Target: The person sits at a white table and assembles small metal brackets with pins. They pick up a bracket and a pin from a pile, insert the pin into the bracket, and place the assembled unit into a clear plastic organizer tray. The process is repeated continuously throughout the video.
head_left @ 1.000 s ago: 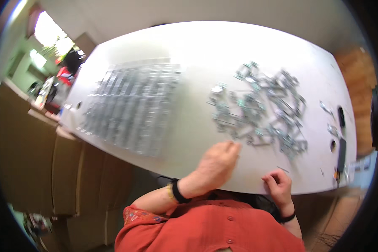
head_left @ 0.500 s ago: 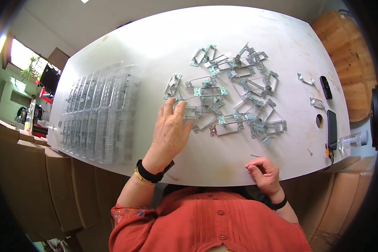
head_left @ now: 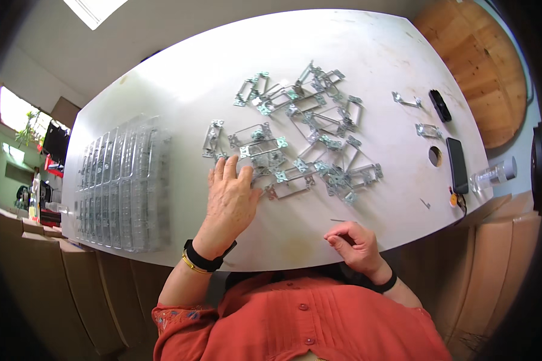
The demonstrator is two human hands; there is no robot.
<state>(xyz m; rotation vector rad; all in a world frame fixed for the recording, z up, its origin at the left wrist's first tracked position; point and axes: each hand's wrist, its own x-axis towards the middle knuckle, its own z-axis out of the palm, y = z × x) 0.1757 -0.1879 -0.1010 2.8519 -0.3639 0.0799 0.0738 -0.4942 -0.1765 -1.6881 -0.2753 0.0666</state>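
My left hand (head_left: 229, 195) reaches over the near left edge of a loose pile of metal brackets (head_left: 273, 157). Its fingers are stretched and slightly apart, and the fingertips touch or hover just above the pieces; what lies under them is hidden. Each bracket looks like a thin open frame with shiny, greenish-silver plates at its ends. Close to the table's front edge rests my right hand (head_left: 356, 245), thumb and fingertips brought together. Whether a small piece sits in that pinch I cannot make out. A thin metal pin (head_left: 338, 219) lies just beyond it.
Stacked clear plastic trays (head_left: 123, 186) with compartments cover the table's left side. At right are two separate brackets (head_left: 427, 130), a black oblong device (head_left: 439, 106), a phone (head_left: 456, 165), a round hole (head_left: 435, 156) and a clear bottle (head_left: 494, 174). Cardboard boxes (head_left: 497, 265) stand below.
The whole view has shifted, so the table's contents appear further left. My left hand has moved slightly rightward over the brackets. My right hand stays pinched near the front edge.
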